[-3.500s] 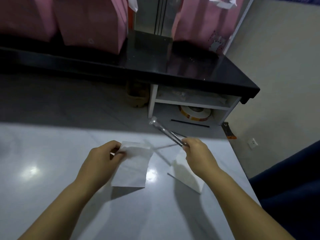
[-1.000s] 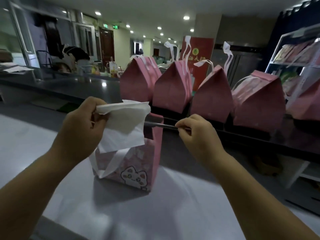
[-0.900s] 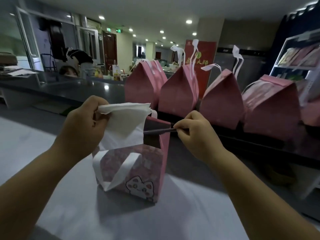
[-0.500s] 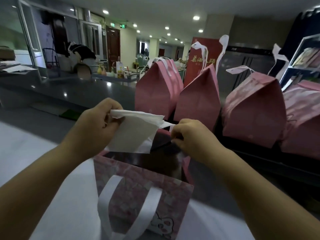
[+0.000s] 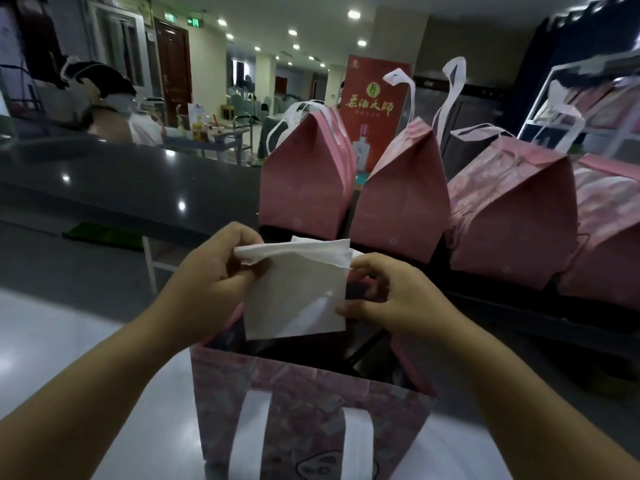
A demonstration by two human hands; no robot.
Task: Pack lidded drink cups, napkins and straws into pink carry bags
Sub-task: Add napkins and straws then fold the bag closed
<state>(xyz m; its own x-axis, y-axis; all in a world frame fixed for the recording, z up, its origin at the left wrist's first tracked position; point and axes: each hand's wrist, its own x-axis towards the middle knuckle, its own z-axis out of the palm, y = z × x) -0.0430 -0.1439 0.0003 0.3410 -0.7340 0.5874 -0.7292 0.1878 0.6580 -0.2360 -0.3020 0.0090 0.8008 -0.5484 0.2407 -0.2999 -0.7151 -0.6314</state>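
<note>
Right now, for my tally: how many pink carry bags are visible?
5. The open bag stands below the napkin; on the counter behind, left bag, second bag, third bag and edge bag, cut off at right. More may hide there.

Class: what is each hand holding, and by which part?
One white napkin: the left hand pinches its top left corner, the right hand its right edge.

Red banner [image 5: 375,98], gold characters, stands mid-room. Left of it: long dark glossy counter [image 5: 121,178], brown door [image 5: 173,64] beyond, green exit sign [image 5: 192,21] over the door. Above it: recessed ceiling lights [image 5: 292,32], lit. Right of it: pale metal shelf rack [image 5: 588,64], dark blue curtain [image 5: 533,57]. Nearer than it: pale glossy worktop [image 5: 52,341] catching reflections.
</note>
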